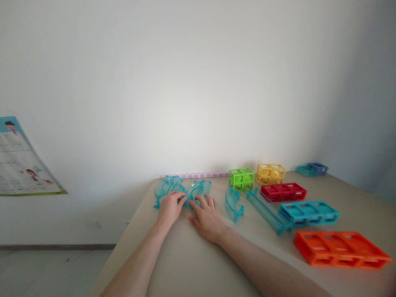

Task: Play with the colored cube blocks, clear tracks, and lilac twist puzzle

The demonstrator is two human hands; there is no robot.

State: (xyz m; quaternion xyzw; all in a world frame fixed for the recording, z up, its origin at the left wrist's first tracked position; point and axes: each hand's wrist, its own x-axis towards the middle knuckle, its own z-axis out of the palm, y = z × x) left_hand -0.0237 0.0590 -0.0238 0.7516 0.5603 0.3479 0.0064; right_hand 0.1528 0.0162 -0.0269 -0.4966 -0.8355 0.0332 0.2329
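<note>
Two clear blue curved track pieces (pixel 182 189) lie joined near the far left of the beige table (pixel 192 264). My left hand (pixel 170 206) rests on them, fingers curled over the join between the two curves. My right hand (pixel 208 218) lies beside it, fingers stretched forward and touching the right curve's near edge. Another clear blue curved piece (pixel 233 203) lies just right of my right hand, and a long straight blue track (pixel 266 211) lies beyond that.
Lattice blocks sit to the right: green (pixel 241 178), yellow (pixel 270 173), red (pixel 284 191), blue (pixel 308 212) and a large orange one (pixel 340 248). A purple strip (pixel 198 175) runs along the wall. More pieces (pixel 312 168) sit at the far corner. A poster (pixel 21 161) hangs left.
</note>
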